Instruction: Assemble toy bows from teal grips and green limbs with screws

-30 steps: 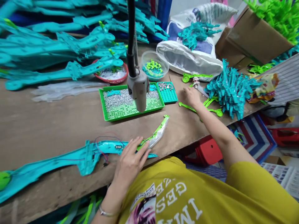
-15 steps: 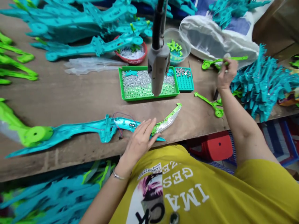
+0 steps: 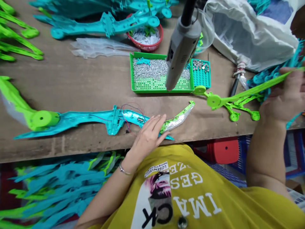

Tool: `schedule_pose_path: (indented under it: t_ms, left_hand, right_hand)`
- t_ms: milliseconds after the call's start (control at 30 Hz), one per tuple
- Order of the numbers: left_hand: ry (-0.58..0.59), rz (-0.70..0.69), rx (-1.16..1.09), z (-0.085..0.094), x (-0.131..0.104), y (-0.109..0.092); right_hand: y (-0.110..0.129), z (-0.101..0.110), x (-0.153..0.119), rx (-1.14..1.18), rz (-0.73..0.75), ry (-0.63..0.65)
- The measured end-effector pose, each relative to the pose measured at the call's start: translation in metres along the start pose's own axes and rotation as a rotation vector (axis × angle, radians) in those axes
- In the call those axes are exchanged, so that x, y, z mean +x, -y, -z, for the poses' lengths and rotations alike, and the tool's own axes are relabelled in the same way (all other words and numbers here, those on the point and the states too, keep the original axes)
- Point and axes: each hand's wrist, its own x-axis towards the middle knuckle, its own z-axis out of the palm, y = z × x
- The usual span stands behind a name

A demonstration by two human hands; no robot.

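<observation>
A turquoise toy bow half (image 3: 95, 117) lies inner side up along the table's front edge, with green limbs at both ends. Across its right-hand joint rests my left hand (image 3: 149, 132), fingers stretched out flat over the joint and thumb spread; the joint itself is hidden underneath. Thin red and blue wires loop from the bow's middle. At the far right my right hand (image 3: 283, 95) grips a long green bow limb (image 3: 250, 90), its round end pointing left. More green limbs (image 3: 234, 116) lie beneath it. A green limb (image 3: 179, 114) with a clear cover extends right from my left hand.
A grey electric screwdriver (image 3: 182, 51) hangs over a green tray (image 3: 163, 91) of screws. Beside it stands a small turquoise tray (image 3: 202, 81) of metal bits. A red basket (image 3: 149, 47), turquoise bow parts and a white sack (image 3: 257, 35) are behind. A dark-handled tool (image 3: 234, 86) lies right.
My right hand has moved rightward and nearer, bringing the green limb off the pile's area. My left hand remains on the bow's joint. The view has shifted slightly.
</observation>
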Motion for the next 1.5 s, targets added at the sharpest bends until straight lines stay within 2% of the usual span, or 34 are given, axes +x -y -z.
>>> schedule_pose_path:
  t_ms: [67, 100, 200, 267, 400, 533, 667, 733, 800, 900, 967, 1033, 1100, 1167, 1233, 1500]
  left_hand:
    - [-0.014, 0.002, 0.001, 0.000, 0.000, 0.000]
    - [-0.021, 0.001, 0.000, 0.000, 0.000, 0.000]
    - [-0.038, -0.002, -0.010, 0.000, 0.000, 0.000]
    - [-0.042, -0.004, -0.019, 0.000, 0.000, 0.000]
    - [-0.038, -0.006, -0.037, 0.000, 0.000, 0.001]
    - [-0.038, -0.015, -0.037, -0.002, 0.000, 0.004]
    - [-0.040, -0.025, -0.027, -0.001, 0.001, 0.004]
    - [-0.064, -0.030, -0.044, 0.003, 0.003, -0.001]
    - [-0.108, -0.021, -0.085, 0.009, 0.008, -0.011]
    - [-0.150, 0.016, -0.140, 0.017, 0.015, -0.032]
    - [-0.149, 0.043, -0.146, 0.020, 0.018, -0.042]
    - [-0.157, 0.071, -0.125, 0.019, 0.019, -0.045]
    - [-0.177, 0.096, -0.077, 0.016, 0.017, -0.042]
    - [-0.182, 0.108, -0.017, 0.012, 0.016, -0.035]
    - [-0.159, 0.113, 0.048, 0.008, 0.015, -0.030]
    - [-0.088, 0.159, 0.172, -0.003, 0.011, -0.025]
  right_hand:
    - [-0.008, 0.001, -0.011, -0.005, -0.070, 0.140]
    - [-0.012, 0.000, -0.014, -0.004, -0.098, 0.171]
    - [-0.015, 0.000, -0.019, 0.041, -0.048, 0.098]
    - [-0.005, -0.002, -0.023, 0.110, 0.061, 0.093]
    - [0.032, -0.016, -0.046, 0.154, 0.163, 0.254]
    - [0.052, -0.030, -0.059, 0.076, 0.268, 0.179]
    - [0.057, -0.026, -0.044, 0.056, 0.294, 0.118]
    - [0.065, -0.025, -0.041, 0.130, 0.191, 0.126]
    - [0.076, -0.028, -0.049, 0.236, -0.014, 0.175]
    - [0.087, -0.038, -0.082, 0.381, -0.419, 0.340]
    - [0.086, -0.048, -0.111, 0.457, -0.651, 0.434]
    - [0.079, -0.056, -0.138, 0.476, -0.828, 0.488]
    - [0.068, -0.062, -0.155, 0.425, -0.942, 0.549]
    - [0.058, -0.067, -0.163, 0.333, -0.968, 0.629]
    - [0.050, -0.070, -0.163, 0.248, -0.927, 0.696]
    - [0.041, -0.079, -0.158, 0.082, -0.718, 0.817]
